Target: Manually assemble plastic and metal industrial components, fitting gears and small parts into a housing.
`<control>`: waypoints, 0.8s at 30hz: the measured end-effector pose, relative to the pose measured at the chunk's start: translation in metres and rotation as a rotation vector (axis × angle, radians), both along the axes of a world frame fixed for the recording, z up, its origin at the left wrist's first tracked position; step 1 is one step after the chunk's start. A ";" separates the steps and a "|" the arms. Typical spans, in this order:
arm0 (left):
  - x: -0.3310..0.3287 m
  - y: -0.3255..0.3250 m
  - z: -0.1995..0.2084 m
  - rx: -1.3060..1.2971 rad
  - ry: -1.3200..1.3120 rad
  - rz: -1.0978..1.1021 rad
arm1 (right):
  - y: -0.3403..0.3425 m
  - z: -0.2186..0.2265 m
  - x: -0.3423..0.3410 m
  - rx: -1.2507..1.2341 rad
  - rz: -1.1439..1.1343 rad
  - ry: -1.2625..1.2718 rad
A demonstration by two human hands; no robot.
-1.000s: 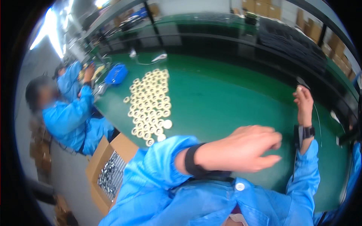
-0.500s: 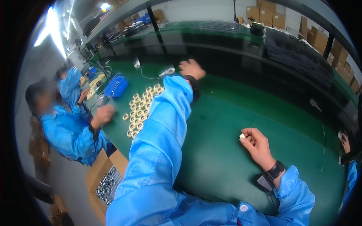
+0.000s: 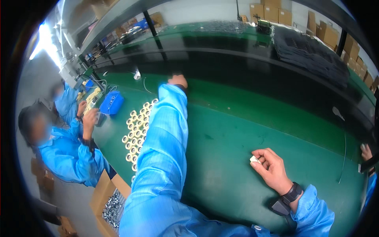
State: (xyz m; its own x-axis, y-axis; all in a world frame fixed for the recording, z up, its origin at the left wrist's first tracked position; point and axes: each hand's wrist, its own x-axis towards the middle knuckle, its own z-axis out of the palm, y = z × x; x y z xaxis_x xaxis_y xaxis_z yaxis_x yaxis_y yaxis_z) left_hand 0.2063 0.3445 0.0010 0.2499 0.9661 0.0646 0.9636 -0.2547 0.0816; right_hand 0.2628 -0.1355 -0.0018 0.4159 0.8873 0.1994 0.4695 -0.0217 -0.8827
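Observation:
My left arm reaches far across the green table, and my left hand [image 3: 178,80] is at its far side, beyond the cream rings. Its fingers are hidden behind the back of the hand, so what they touch does not show. Closer to me on the right, my right hand [image 3: 271,168] pinches a small white piece [image 3: 254,159] between thumb and fingertips, just above the tabletop. Many cream-coloured rings with dark centres [image 3: 133,133] lie in a cluster left of my left sleeve, which covers some of them.
A blue bin [image 3: 112,102] stands at the table's left end, near a co-worker in blue [image 3: 69,154]. An open cardboard box of metal parts [image 3: 114,209] sits at lower left. A small white item [image 3: 137,75] lies at the far side. Another person's hand [image 3: 366,151] shows at right.
My left hand, spread near a white item with a cord, now has its fingers hidden, and that item is out of sight. My right hand keeps its pinch. The co-worker's hand has risen.

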 end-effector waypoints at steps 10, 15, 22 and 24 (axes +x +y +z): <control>0.045 -0.090 0.083 -0.142 -0.388 -0.407 | 0.001 -0.007 -0.003 0.082 -0.012 0.033; 0.069 -0.224 0.171 -0.722 -1.172 -1.492 | 0.000 -0.011 0.001 0.133 0.020 0.017; -0.093 -0.456 0.203 -1.412 -1.073 -1.195 | -0.029 0.012 -0.011 0.052 0.063 0.270; -0.101 -0.463 0.158 -1.624 -1.112 -1.106 | -0.053 0.030 -0.034 0.618 0.110 0.664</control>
